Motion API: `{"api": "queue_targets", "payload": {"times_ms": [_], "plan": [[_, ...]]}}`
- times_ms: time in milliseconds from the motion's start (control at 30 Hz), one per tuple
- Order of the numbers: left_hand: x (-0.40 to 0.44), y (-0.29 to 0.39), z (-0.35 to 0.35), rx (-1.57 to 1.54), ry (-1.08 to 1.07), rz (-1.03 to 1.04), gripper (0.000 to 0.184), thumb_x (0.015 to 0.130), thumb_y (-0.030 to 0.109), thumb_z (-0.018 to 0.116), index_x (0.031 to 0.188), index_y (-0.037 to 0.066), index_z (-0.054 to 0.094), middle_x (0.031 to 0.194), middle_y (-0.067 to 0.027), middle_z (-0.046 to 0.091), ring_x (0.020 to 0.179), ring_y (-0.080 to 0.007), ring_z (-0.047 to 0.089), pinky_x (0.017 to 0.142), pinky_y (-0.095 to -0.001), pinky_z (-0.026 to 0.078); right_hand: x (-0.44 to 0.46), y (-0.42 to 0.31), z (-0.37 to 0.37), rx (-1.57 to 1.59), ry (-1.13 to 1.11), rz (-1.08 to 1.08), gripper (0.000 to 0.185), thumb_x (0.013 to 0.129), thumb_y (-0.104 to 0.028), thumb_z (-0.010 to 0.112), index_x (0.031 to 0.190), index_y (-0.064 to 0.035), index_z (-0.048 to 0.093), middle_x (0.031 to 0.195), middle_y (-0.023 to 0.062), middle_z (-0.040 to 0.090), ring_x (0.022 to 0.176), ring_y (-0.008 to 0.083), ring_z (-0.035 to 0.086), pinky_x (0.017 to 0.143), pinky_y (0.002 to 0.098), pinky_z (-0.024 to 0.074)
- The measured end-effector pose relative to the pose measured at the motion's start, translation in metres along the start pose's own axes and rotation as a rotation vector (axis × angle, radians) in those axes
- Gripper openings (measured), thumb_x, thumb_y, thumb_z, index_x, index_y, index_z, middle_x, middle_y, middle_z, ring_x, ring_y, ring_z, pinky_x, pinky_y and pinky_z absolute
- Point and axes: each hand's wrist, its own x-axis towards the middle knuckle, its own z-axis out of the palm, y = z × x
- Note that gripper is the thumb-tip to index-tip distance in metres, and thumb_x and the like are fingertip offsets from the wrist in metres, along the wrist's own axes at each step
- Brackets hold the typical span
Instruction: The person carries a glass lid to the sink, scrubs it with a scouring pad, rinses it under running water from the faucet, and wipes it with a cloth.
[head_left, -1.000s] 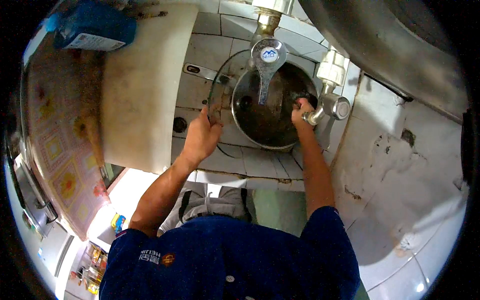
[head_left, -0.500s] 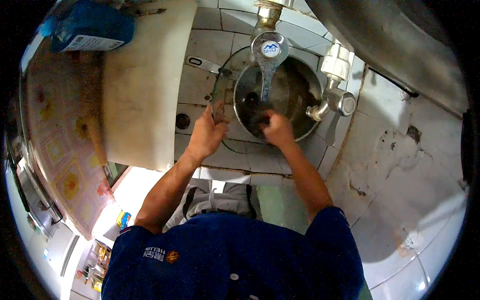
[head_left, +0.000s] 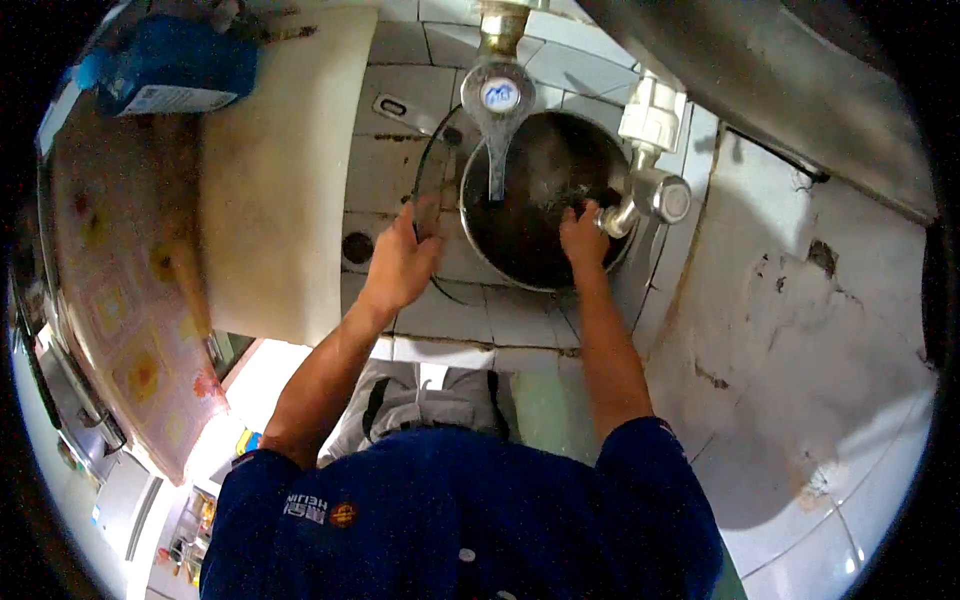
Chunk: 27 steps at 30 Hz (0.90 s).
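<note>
My left hand [head_left: 400, 262] grips the near-left edge of a clear glass lid [head_left: 418, 165], thumb on one side and fingers on the other. The lid is tilted and partly overlaps a round metal pot [head_left: 545, 255] with a dark inside. My right hand [head_left: 583, 238] reaches over the pot's right side, close to the side tap [head_left: 655, 200]. Its fingers are closed together near something dark that I cannot make out. Above the pot hangs a lever tap [head_left: 497, 120]. A handle with a slot [head_left: 402, 112] sticks out left beyond the lid.
Grey tiles [head_left: 470, 320] lie under the pot. A pale board [head_left: 285, 190] stands at the left, with a blue bottle [head_left: 185, 70] at its top. A patterned cloth [head_left: 125, 320] covers the far left. A large metal surface [head_left: 780, 90] slants across the upper right.
My right hand has moved right, from the lid's near side to beside the side tap. The left hand still holds the lid. The whole view has shifted slightly.
</note>
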Motion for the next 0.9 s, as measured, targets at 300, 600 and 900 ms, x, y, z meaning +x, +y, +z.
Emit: {"api": "queue_targets", "payload": {"times_ms": [300, 600, 900], "plan": [[0.004, -0.004, -0.009, -0.254, -0.054, -0.071, 0.054, 0.079, 0.002, 0.052, 0.132, -0.002, 0.045, 0.082, -0.0099, 0.065, 0.061, -0.0142, 0.060, 0.056, -0.0275, 0.051, 0.054, 0.030, 0.027, 1.014, -0.422, 0.351, 0.055, 0.084, -0.026, 0.072, 0.129, -0.0074, 0.046, 0.125, 0.0106, 0.052, 0.112, 0.0249, 0.050, 0.096, 0.0369, 0.0384], [0.014, 0.004, -0.031, -0.279, -0.124, -0.070, 0.054, 0.078, 0.002, 0.054, 0.131, -0.003, 0.046, 0.079, -0.0101, 0.066, 0.061, -0.0140, 0.060, 0.056, -0.0271, 0.050, 0.025, 0.048, 0.047, 1.392, -0.278, 0.203, 0.051, 0.093, -0.045, 0.056, 0.130, -0.0100, 0.048, 0.123, 0.0068, 0.056, 0.112, 0.0228, 0.051, 0.095, 0.0407, 0.0401], [0.011, 0.035, -0.063, -0.229, -0.286, -0.003, 0.052, 0.076, 0.006, 0.056, 0.128, 0.002, 0.052, 0.082, -0.0100, 0.067, 0.064, -0.0132, 0.061, 0.055, -0.0248, 0.050, 0.010, 0.006, -0.036, 1.307, -0.426, 0.270, 0.045, 0.081, -0.010, 0.073, 0.121, -0.0033, 0.054, 0.118, 0.0090, 0.059, 0.108, 0.0264, 0.056, 0.094, 0.0419, 0.0459]]}}
